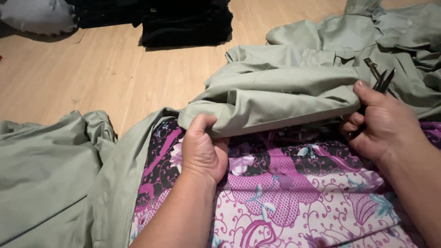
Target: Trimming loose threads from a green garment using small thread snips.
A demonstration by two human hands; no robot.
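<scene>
The wooden floor (115, 69) ran pale and bare toward the top of the view, and most of what lay across it was one big grey-green garment (294, 87), rumpled in heaps to the right and trailing off in another loose fold at the lower left. It looked like a light cotton weave: soft, limp, easy to crease, and not at all slippery, the kind of cloth that sagged wherever it was not held. A folded edge of it stretched between the two hands, lying over a purple and white flowered cloth (294, 193) that covered the person's lap. At the far top sat a pile of black cloth (183, 20) and a scrap of grey cloth (36, 16), well apart from the work.

The left hand (202, 151) was closed into a fist around the folded hem, thumb on top. The right hand (386, 124) pinched the same edge farther along under its thumb, and its curled fingers also gripped small dark snips (383, 82), the tips poking up past the knuckles. A brass zip pull (371, 66) showed just beside them. I judged the doubled hem the firmest place to grip, since a single layer would simply slide and bunch.
</scene>
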